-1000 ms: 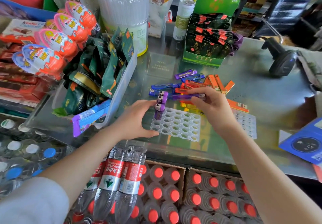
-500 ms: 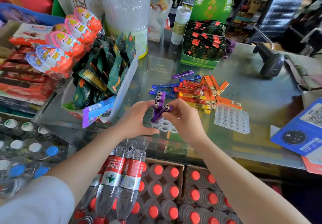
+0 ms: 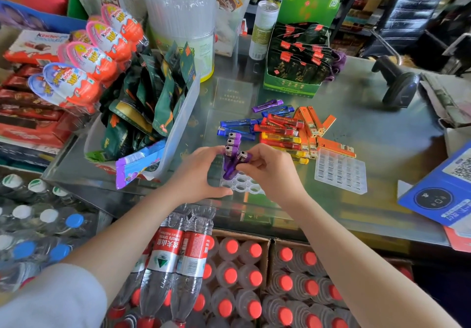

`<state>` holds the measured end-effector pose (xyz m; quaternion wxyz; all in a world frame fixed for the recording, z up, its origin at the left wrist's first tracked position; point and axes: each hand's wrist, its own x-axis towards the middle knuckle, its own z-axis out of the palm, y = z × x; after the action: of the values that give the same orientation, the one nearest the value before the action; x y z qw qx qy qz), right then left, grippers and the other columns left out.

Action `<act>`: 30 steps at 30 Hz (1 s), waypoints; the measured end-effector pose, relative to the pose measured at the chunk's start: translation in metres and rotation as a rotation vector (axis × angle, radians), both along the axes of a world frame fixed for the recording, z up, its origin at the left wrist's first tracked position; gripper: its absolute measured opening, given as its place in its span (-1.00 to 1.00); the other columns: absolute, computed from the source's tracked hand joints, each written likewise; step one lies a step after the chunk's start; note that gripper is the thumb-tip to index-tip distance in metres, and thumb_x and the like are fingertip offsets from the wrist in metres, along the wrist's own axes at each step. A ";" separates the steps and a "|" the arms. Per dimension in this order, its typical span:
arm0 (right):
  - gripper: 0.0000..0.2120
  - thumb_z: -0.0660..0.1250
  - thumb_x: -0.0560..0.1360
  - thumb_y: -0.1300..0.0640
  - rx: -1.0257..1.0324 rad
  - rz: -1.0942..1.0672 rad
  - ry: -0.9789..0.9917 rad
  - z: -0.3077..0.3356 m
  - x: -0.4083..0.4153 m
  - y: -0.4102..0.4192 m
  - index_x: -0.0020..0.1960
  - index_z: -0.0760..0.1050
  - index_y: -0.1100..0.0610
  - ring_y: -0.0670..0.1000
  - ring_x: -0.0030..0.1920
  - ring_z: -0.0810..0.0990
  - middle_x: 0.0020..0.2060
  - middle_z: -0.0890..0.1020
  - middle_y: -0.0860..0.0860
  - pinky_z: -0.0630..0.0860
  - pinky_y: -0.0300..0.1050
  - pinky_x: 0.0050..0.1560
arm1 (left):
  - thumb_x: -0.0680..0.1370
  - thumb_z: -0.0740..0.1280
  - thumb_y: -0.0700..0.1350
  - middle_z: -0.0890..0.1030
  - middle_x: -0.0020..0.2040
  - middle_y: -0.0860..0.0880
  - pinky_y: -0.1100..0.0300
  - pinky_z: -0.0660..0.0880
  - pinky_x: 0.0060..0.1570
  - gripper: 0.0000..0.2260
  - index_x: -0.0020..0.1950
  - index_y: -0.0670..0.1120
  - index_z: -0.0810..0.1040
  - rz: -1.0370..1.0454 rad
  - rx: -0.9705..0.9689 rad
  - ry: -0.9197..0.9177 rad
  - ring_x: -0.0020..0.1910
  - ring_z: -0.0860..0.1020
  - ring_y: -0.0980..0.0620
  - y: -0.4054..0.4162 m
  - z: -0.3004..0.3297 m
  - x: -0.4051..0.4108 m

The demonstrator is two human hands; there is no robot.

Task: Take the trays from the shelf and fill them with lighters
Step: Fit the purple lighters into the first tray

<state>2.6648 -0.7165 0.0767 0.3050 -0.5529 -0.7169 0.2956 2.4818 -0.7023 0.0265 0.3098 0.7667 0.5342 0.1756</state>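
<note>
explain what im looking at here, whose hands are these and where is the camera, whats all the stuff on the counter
No machine here: a person wears a camera on the head, looking down at their own two hands over a shop's glass counter. The right hand pinches a purple lighter and tilts it toward a clear tray with round holes. The left hand rests at the tray's left edge, beside three purple lighters already standing. Behind lies a loose pile of lighters, blue, red, yellow and orange. A second clear tray lies to the right, unfilled. Snacks and a barcode scanner surround them; bottled water sits below.
</note>
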 end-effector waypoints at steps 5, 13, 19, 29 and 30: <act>-0.85 0.45 0.38 0.18 0.113 0.049 -0.068 0.001 0.001 0.000 -0.11 0.55 0.23 -0.11 -0.36 0.51 -0.33 0.59 -0.02 0.49 -0.27 -0.27 | 0.18 0.37 0.30 0.43 0.27 0.02 0.05 0.33 0.26 -0.20 0.34 -0.01 0.32 -0.005 0.005 -0.003 0.30 0.33 0.06 0.001 -0.001 0.000; -0.81 0.37 0.38 0.09 0.308 0.099 -0.314 0.000 -0.017 -0.004 -0.15 0.51 0.22 0.16 -0.38 0.58 -0.35 0.63 0.13 0.47 -0.04 -0.43 | 0.20 0.34 0.27 0.45 0.18 0.10 0.05 0.35 0.22 -0.29 0.29 0.03 0.35 -0.002 -0.005 -0.051 0.24 0.35 0.08 0.001 0.000 0.001; -0.63 0.37 0.36 -0.18 0.099 0.256 -0.236 0.013 0.021 0.016 -0.15 0.53 0.14 -0.04 -0.32 0.59 -0.31 0.62 -0.02 0.55 -0.15 -0.31 | 0.20 0.46 0.18 0.45 0.23 0.04 0.06 0.33 0.23 -0.29 0.30 0.04 0.34 -0.011 0.011 -0.056 0.26 0.36 0.05 0.002 0.000 0.000; -0.75 0.14 0.55 0.27 0.171 0.008 -0.649 -0.001 0.038 0.124 0.18 0.47 0.15 0.17 0.15 0.45 0.14 0.53 0.14 0.47 0.03 -0.03 | 0.17 0.48 0.23 0.46 0.21 0.05 0.13 0.30 0.23 -0.24 0.29 0.00 0.35 -0.047 0.018 -0.039 0.23 0.37 0.08 0.003 0.000 -0.003; -0.69 0.14 0.53 0.32 0.133 0.010 -0.718 -0.001 0.037 0.132 0.23 0.44 0.11 0.17 0.19 0.43 0.18 0.51 0.13 0.47 0.04 -0.03 | 0.17 0.45 0.25 0.46 0.21 0.05 0.13 0.31 0.23 -0.23 0.29 0.00 0.35 -0.050 0.019 -0.043 0.23 0.37 0.09 0.003 0.000 -0.003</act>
<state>2.7020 -0.5844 0.0753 0.0677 -0.5970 -0.7985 0.0368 2.4784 -0.6995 0.0269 0.3181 0.7788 0.5064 0.1895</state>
